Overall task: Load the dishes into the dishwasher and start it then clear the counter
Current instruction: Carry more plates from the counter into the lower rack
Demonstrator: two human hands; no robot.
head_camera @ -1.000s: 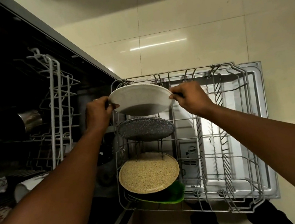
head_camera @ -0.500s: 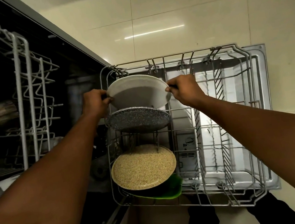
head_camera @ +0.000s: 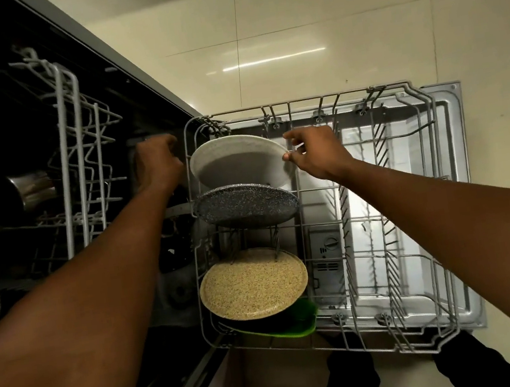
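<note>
Right hand (head_camera: 316, 151): thumb and forefinger pinch the white plate's (head_camera: 236, 160) right rim.
Left hand (head_camera: 158, 164): curled just outside the lower rack's (head_camera: 396, 91) left wall, apart from the plate; whether it grips anything I cannot tell.
White plate: on edge in the rack's far left slot, lying left of the right hand.
Neighbour: dark speckled plate (head_camera: 245, 206) just in front.
Nearer hand: right.

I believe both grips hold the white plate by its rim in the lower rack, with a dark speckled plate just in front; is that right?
Not quite: the head view shows only the right grip pinching the white plate by its rim; the left grip is apart from it, outside the left wall of the lower rack. The dark speckled plate is indeed just in front.
</note>
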